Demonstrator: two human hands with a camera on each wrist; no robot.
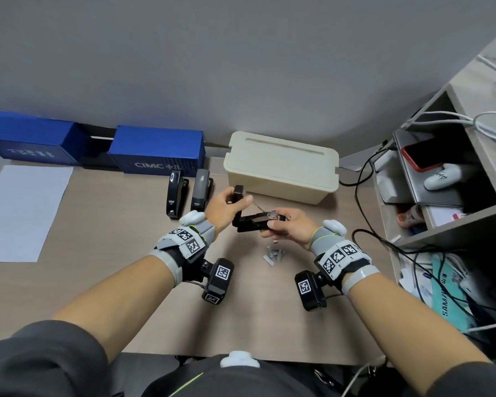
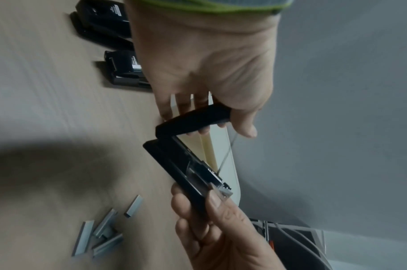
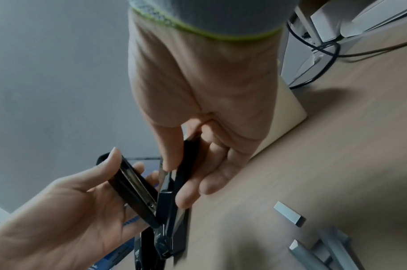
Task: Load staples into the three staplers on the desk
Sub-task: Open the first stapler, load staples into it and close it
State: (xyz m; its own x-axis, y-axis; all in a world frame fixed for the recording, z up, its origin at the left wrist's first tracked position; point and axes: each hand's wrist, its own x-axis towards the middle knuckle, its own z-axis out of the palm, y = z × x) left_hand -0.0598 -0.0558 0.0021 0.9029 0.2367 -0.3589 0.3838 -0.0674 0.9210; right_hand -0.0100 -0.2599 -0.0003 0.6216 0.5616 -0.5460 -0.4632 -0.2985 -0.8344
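Note:
A small black stapler is held above the desk, hinged wide open. My left hand grips its raised lid between thumb and fingers. My right hand holds the base from the right, fingers underneath. Its thumb lies on a silver staple strip at the front end of the magazine. Two more black staplers stand closed side by side, left of my hands. Several loose staple strips lie on the desk below my right hand and show as staple strips in the left wrist view.
A beige lidded box sits just behind my hands, with two blue boxes along the wall to its left. A white sheet lies at the far left. A shelf unit stands at the right, and black cables trail beside it.

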